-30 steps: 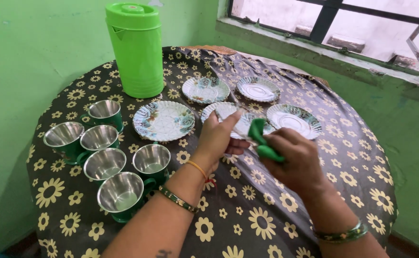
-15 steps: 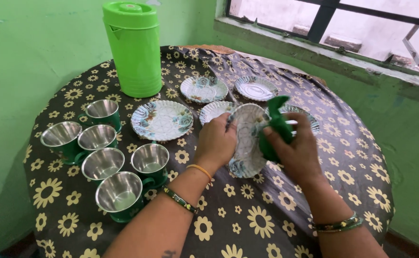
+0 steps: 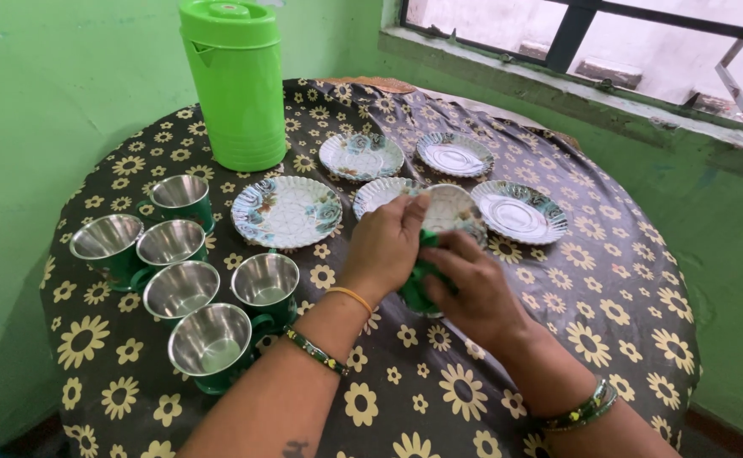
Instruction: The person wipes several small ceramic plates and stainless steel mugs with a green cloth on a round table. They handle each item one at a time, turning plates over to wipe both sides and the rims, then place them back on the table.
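Green walls and a window ledge surround a round counter (image 3: 609, 339) covered in a dark cloth with flowers. In the head view, the left hand (image 3: 384, 246) grips a small patterned saucer (image 3: 454, 208) by its edge, tilted up above the counter's middle, while the right hand (image 3: 464, 293) is closed on a green cloth (image 3: 418, 284) pressed against the saucer's near side. Four more saucers (image 3: 286, 212) lie just behind, six steel cups (image 3: 180, 288) cluster to the left, and a green jug (image 3: 237, 80) stands at the back.
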